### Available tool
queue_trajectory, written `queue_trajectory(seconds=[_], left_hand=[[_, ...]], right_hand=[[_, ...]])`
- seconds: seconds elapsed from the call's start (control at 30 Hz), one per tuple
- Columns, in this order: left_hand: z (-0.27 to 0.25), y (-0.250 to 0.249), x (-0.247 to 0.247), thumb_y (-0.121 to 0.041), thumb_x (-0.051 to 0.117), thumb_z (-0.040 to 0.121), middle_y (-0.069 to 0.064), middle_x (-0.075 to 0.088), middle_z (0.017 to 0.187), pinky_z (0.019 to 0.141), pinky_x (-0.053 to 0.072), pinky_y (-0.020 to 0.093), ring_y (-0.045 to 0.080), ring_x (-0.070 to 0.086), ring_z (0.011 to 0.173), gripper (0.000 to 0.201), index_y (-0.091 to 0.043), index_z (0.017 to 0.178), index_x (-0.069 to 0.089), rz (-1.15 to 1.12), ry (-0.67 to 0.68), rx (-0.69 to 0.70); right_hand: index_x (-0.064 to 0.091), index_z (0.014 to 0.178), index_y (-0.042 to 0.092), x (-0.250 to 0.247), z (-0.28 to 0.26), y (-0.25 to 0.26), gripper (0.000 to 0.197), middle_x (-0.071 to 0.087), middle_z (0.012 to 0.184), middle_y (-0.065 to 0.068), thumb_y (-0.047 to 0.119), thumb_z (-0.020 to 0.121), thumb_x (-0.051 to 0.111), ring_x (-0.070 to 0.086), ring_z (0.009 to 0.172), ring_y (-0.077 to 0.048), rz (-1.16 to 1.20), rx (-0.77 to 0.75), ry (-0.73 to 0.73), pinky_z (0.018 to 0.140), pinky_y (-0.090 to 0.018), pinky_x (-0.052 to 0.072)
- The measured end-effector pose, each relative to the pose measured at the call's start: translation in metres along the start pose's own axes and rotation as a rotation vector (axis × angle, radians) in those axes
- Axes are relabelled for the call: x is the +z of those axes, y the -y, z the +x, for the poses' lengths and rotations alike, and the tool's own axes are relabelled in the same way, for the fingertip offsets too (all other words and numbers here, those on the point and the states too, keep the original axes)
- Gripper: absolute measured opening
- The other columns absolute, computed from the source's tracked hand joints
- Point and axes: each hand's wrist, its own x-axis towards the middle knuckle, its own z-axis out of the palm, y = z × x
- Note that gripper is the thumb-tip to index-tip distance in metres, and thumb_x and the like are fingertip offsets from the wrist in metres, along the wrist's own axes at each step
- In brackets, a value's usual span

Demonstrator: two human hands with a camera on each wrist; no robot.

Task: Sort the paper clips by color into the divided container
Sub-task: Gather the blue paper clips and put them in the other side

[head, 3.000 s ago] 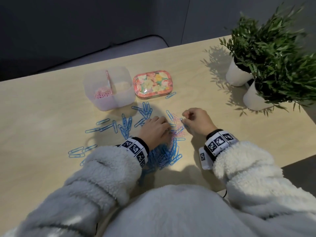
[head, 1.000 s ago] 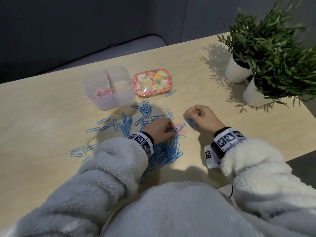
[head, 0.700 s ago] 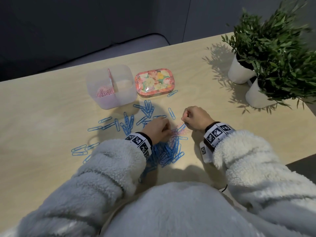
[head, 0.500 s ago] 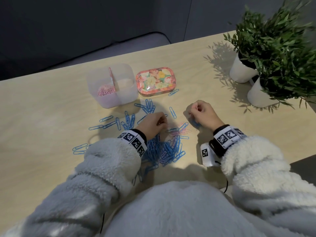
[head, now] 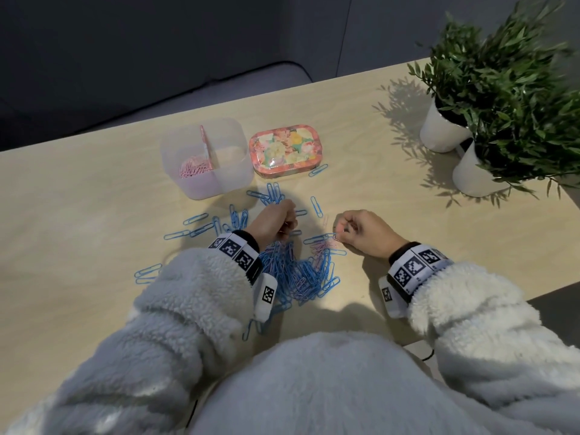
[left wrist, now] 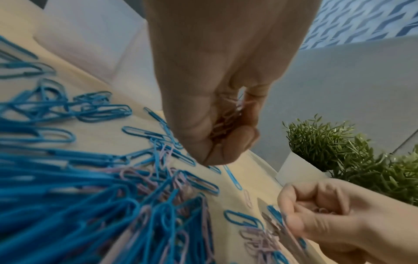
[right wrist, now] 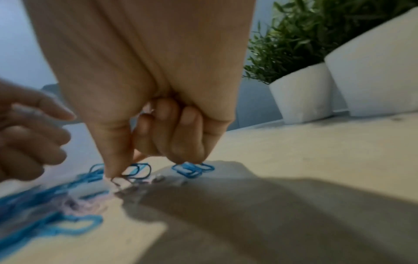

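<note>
A heap of blue paper clips [head: 295, 274] mixed with pink ones [head: 326, 246] lies on the wooden table before me, with more blue clips scattered to the left. My left hand [head: 274, 222] hovers just beyond the heap, fingers curled round a bunch of pink clips [left wrist: 228, 116]. My right hand [head: 361, 232] pinches a pink clip [head: 336, 237] at the heap's right edge, its other fingers curled over more pink clips [left wrist: 321, 209]. The translucent divided container [head: 207, 158] stands beyond, with pink clips [head: 193, 169] in its left half.
A flowered tin [head: 287, 149] sits right of the container, one blue clip [head: 317, 170] beside it. Two white pots [head: 442, 133] [head: 474, 174] with green plants stand at the far right. The table's near edge runs under my right sleeve.
My left hand has lifted off the heap and moved slightly toward the container with its pink clips. My right hand has come down to the heap's right edge.
</note>
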Motion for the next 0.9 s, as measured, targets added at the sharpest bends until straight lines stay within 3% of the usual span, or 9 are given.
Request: queue_trajectory(seconds=[0.1,0.2,0.37,0.47,0.6,0.67,0.73,0.83,0.9], left_hand=[[0.000,0.004,0.004,-0.033,0.045,0.094,-0.008,0.048,0.041,0.042,0.030,0.018,0.009,0.036,0.038,0.043,-0.018,0.055,0.037,0.020,0.010,0.013],[0.001,0.009,0.009,-0.028,0.047,0.095,-0.008,0.046,0.045,0.039,0.030,0.015,0.003,0.037,0.036,0.036,-0.015,0.061,0.048,0.236,0.028,0.121],[0.002,0.013,0.022,-0.026,0.059,0.085,-0.003,0.057,0.077,0.067,0.040,0.027,0.018,0.056,0.077,0.013,-0.016,0.093,0.063,0.963,-0.077,0.316],[0.005,0.014,0.023,-0.023,0.057,0.086,0.004,0.065,0.100,0.074,0.043,0.031,0.025,0.059,0.095,0.012,-0.015,0.095,0.061,1.071,-0.128,0.328],[0.007,0.010,0.018,-0.020,0.047,0.091,0.010,0.067,0.103,0.071,0.044,0.034,0.030,0.061,0.093,0.016,-0.013,0.101,0.058,1.132,-0.246,0.352],[0.003,0.009,0.021,-0.021,0.045,0.091,0.009,0.067,0.100,0.071,0.044,0.034,0.030,0.061,0.092,0.019,-0.013,0.103,0.058,1.152,-0.209,0.411],[-0.001,0.011,0.029,-0.027,0.047,0.089,0.005,0.067,0.096,0.074,0.046,0.034,0.027,0.061,0.092,0.020,-0.016,0.101,0.059,1.146,-0.112,0.443],[-0.002,0.017,0.039,-0.035,0.051,0.089,0.001,0.066,0.096,0.076,0.047,0.033,0.023,0.060,0.093,0.022,-0.019,0.102,0.059,1.155,-0.042,0.441],[0.000,0.020,0.044,-0.035,0.052,0.089,0.003,0.066,0.098,0.074,0.043,0.031,0.024,0.060,0.093,0.022,-0.018,0.102,0.057,1.167,-0.046,0.441]], right_hand=[[0.056,0.064,0.018,-0.007,-0.003,0.001,0.029,0.038,0.041,0.005,-0.005,0.081,0.061,0.031,0.034,0.000,0.383,0.051,-0.108,0.043,-0.017,0.032],[0.057,0.063,0.015,-0.013,-0.005,-0.001,0.030,0.031,0.036,0.011,-0.009,0.080,0.059,0.024,0.031,-0.001,0.518,0.080,-0.188,0.037,-0.008,0.023],[0.061,0.063,0.016,-0.016,-0.006,-0.004,0.026,0.035,0.029,0.011,-0.006,0.078,0.064,0.025,0.027,-0.001,0.619,0.165,-0.248,0.033,-0.011,0.023],[0.064,0.063,0.019,-0.019,-0.006,-0.008,0.024,0.039,0.039,0.010,0.000,0.076,0.067,0.021,0.028,0.000,0.662,0.227,-0.266,0.032,-0.009,0.016],[0.060,0.065,0.014,-0.016,-0.006,-0.006,0.023,0.041,0.036,0.010,-0.003,0.079,0.063,0.025,0.026,-0.001,0.622,0.238,-0.211,0.030,-0.011,0.021],[0.056,0.062,0.017,-0.014,-0.003,-0.008,0.028,0.041,0.043,0.004,-0.002,0.081,0.062,0.031,0.031,-0.001,0.516,0.223,-0.243,0.038,-0.011,0.027],[0.054,0.060,0.021,-0.014,0.000,-0.011,0.025,0.050,0.055,-0.001,0.008,0.078,0.064,0.047,0.047,-0.008,0.290,0.236,-0.338,0.052,-0.022,0.038],[0.063,0.079,0.020,-0.016,-0.005,-0.009,0.005,0.067,0.078,-0.004,0.019,0.075,0.061,0.057,0.076,-0.028,-0.002,0.315,-0.461,0.068,-0.031,0.042],[0.066,0.091,0.024,-0.011,-0.008,-0.007,0.018,0.072,0.092,-0.005,0.021,0.076,0.058,0.061,0.090,-0.031,-0.071,0.262,-0.433,0.074,-0.033,0.046]])
